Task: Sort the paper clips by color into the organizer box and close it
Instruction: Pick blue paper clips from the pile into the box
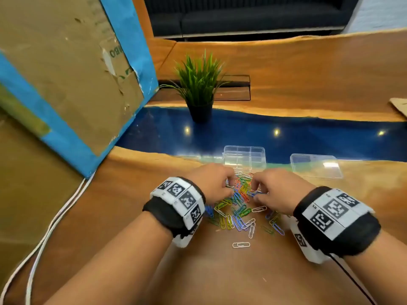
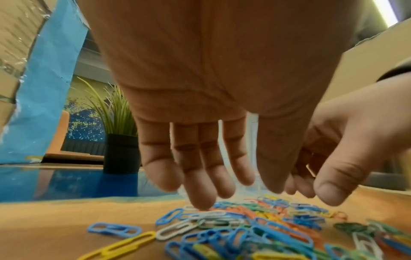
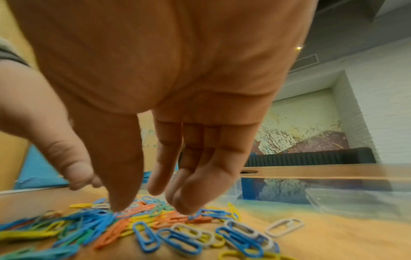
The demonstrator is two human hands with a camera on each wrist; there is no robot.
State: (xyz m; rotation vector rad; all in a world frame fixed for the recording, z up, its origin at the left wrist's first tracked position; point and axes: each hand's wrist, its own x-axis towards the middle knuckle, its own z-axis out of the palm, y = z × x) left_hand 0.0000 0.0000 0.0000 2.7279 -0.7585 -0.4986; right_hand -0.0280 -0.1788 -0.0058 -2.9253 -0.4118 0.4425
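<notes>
Two hands: left hand (image 1: 211, 182) and right hand (image 1: 278, 189) are hiding part of the paper clips (image 1: 239, 208).
Grip: relaxed fingers are reaching down, fingertips touching clips, grasping nothing.

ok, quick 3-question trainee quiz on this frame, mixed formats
1. True or false: the clear organizer box already holds sorted clips.
2. Where does the separate clear lid lie relative to the box? A) right of it B) left of it C) on it
3. Fill in: both the left hand and right hand reach fingers-down into the pile of ___.

Key: 1 false, its compartments look empty; 2 A; 3 paper clips.
</notes>
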